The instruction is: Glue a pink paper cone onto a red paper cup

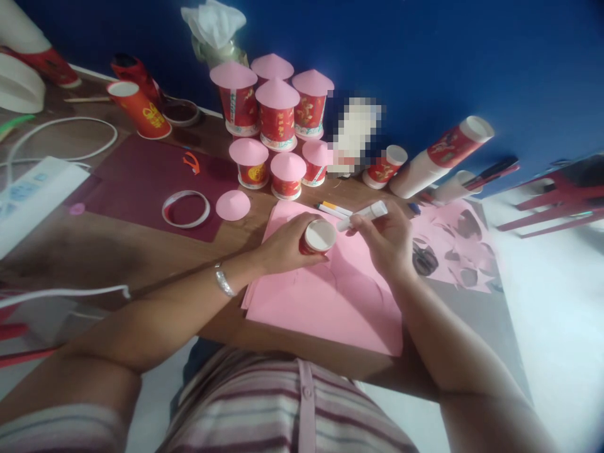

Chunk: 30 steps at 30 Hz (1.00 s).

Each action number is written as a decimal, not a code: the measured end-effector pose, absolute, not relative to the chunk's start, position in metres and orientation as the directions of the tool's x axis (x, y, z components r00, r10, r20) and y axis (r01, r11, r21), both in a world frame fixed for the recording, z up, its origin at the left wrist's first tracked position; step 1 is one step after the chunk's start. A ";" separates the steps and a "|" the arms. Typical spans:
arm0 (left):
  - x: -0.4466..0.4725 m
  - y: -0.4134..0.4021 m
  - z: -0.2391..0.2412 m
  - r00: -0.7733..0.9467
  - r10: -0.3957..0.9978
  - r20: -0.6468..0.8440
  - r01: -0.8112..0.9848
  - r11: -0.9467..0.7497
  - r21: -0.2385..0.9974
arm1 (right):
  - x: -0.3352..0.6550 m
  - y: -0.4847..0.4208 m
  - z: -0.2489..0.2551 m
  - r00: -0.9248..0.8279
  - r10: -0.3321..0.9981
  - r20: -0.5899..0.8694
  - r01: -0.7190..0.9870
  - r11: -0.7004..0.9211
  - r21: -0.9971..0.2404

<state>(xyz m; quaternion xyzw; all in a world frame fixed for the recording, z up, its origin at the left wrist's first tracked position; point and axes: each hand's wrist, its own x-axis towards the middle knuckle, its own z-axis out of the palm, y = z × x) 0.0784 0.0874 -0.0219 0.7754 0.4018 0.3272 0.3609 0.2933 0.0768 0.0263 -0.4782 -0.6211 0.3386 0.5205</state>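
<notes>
My left hand (pixel 283 246) is wrapped round a small red paper cup (pixel 319 236) that stands bottom-up on a stack of pink paper sheets (pixel 325 302). My right hand (pixel 387 242) grips a white glue stick or marker (pixel 368 214), its tip pointing left toward the cup's base. A pink paper cone (pixel 233 205) lies loose on the table to the left. Behind it stand several red cups topped with pink cones (pixel 276 123).
A cut cup rim ring (pixel 185 209) rests on a maroon sheet (pixel 141 182). Pens (pixel 333 209) lie by the pink paper. A long stack of cups (pixel 441 154) lies on its side at right, pink paper scraps (pixel 453 245) beyond. A white power strip (pixel 33 195) sits left.
</notes>
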 end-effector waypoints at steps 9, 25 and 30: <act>0.079 0.087 -0.024 0.457 0.872 0.178 0.416 -0.386 0.823 | 0.291 0.074 0.028 -0.045 0.925 0.378 0.477 0.352 -0.805; 0.079 0.087 -0.024 0.468 0.866 0.177 0.406 -0.388 0.828 | 0.289 0.071 0.030 -0.042 0.918 0.395 0.519 0.358 -0.776; 0.079 0.087 -0.025 0.468 0.864 0.184 0.404 -0.394 0.826 | 0.291 0.071 0.029 -0.034 0.903 0.428 0.589 0.364 -0.721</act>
